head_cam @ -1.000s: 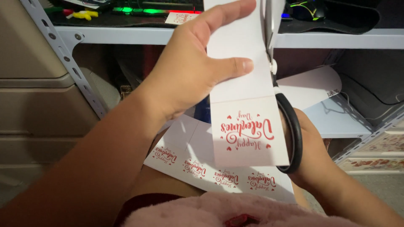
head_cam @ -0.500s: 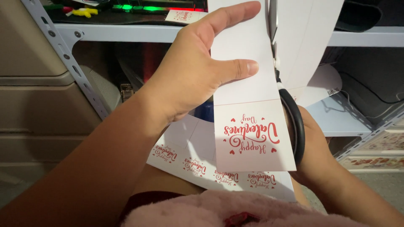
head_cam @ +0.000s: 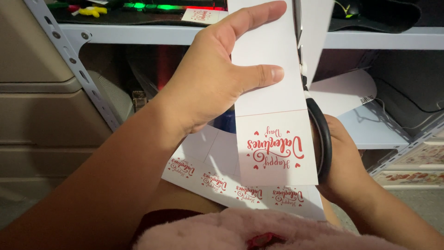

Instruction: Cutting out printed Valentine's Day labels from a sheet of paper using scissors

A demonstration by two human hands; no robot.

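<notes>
Up at about 12 o'clock, right in the middle of the view: left hand (head_cam: 208, 83) pinching a tall white paper strip (head_cam: 273, 102), thumb lying flat across the front, fingers wrapped behind with one fingertip poking out along the top edge. Firm grip on the paper, no doubt there. Red curly lettering with tiny hearts printed on the lower panel of the strip, upside down from this angle, plus a thin line across the strip just above it.

Over at 3 o'clock, tight against the strip's right edge: scissors (head_cam: 319, 134) with black loop handles, blades running straight up along the paper's side toward 12. Right hand (head_cam: 344, 171) down around 4 o'clock, fingers through the handle loop, so clenched on the scissors. Blades mostly edge-on, can't tell how far apart. Another piece of the white paper (head_cam: 319, 28) standing just on the other side of the blades, up at 1 o'clock.

Down at 6 o'clock, resting on the lap: a bigger white printed sheet (head_cam: 208, 157) with a row of the same red designs, partly hidden behind the strip. Fuzzy pink fabric (head_cam: 222, 234) at the very bottom edge.

Behind it all, from 10 to 2 o'clock: grey metal shelf (head_cam: 138, 33) with odds and ends on top, and a curled white sheet (head_cam: 347, 92) at 2 o'clock.
</notes>
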